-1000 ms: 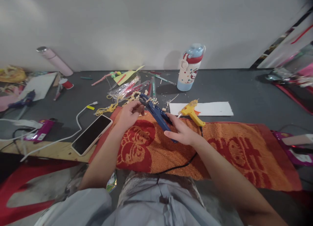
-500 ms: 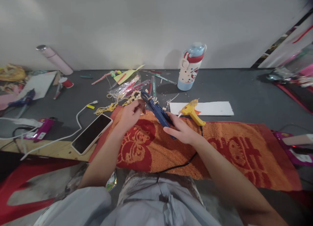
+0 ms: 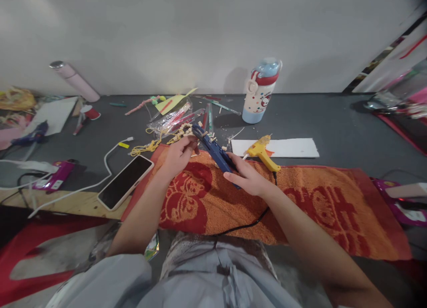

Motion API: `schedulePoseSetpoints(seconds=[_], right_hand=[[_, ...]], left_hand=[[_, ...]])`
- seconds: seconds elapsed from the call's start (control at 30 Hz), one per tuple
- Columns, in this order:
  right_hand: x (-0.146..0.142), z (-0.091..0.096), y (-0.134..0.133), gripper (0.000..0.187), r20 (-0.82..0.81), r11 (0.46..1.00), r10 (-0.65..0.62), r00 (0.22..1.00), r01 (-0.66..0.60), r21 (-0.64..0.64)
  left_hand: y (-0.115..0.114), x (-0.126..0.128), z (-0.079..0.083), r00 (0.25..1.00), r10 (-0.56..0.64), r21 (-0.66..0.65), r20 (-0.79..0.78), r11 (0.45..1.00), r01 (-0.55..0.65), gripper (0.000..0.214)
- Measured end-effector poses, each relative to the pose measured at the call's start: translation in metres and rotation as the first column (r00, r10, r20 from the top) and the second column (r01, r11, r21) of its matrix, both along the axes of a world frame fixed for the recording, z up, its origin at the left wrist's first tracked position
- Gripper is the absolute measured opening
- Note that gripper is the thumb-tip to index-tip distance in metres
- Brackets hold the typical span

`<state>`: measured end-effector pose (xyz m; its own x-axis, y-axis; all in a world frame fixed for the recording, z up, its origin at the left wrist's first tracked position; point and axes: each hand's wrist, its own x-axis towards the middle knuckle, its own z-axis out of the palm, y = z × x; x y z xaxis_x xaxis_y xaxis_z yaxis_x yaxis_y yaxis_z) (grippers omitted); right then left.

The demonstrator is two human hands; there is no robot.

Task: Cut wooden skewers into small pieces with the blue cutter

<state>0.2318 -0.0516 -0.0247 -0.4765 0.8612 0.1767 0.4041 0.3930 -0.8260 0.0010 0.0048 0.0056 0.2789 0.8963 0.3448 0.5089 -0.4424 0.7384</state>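
Observation:
My right hand (image 3: 247, 174) is closed around the near end of a long dark-blue hand tool (image 3: 216, 154), whose exact kind I cannot make out. The tool slants up and to the left above the orange towel (image 3: 233, 210). At its far end a small beige piece (image 3: 202, 133) shows. My left hand (image 3: 182, 153) is beside that far end, thumb and fingers drawn together; what they pinch is hidden. Behind the tool lie beige bits and a yellow cord (image 3: 147, 147). Right of my right hand, a yellow glue gun (image 3: 262, 152) rests on a white strip (image 3: 296, 148).
A phone (image 3: 126, 182) and white cable (image 3: 107, 159) lie to the left, near a purple power strip (image 3: 55, 177). A cartoon bottle (image 3: 259, 97) stands behind; a pink flask (image 3: 75, 82) leans on the wall. Plastic-wrapped sticks (image 3: 173, 119) lie mid-table.
Almost nothing differs. Both hands and the blue tool keep nearly the same place, with only a very slight shift of the fingers.

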Motion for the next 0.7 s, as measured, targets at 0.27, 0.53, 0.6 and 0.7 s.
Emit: schedulePoseSetpoints(seconds=[0.27, 0.53, 0.6, 0.7], right_hand=[[0.0002, -0.0012, 0.0005, 0.061, -0.008, 1.000, 0.008, 1.000, -0.008, -0.001], [-0.0003, -0.0010, 0.0000, 0.060, -0.015, 1.000, -0.007, 1.000, 0.007, -0.004], [-0.0002, -0.0005, 0.0000, 0.060, -0.008, 1.000, -0.008, 1.000, 0.008, -0.006], [-0.0004, 0.0009, 0.0003, 0.062, 0.001, 1.000, -0.006, 1.000, 0.006, 0.000]], left_hand=[[-0.0009, 0.0009, 0.0036, 0.999, 0.012, 0.024, -0.049, 1.000, -0.011, 0.024], [0.0020, -0.0025, -0.0003, 0.999, 0.011, 0.027, -0.037, 1.000, -0.010, 0.024], [0.0021, -0.0025, -0.0001, 0.999, 0.017, 0.024, -0.044, 1.000, -0.016, 0.024], [0.0012, -0.0016, 0.0003, 0.998, 0.013, 0.031, -0.055, 0.999, -0.011, 0.024]])
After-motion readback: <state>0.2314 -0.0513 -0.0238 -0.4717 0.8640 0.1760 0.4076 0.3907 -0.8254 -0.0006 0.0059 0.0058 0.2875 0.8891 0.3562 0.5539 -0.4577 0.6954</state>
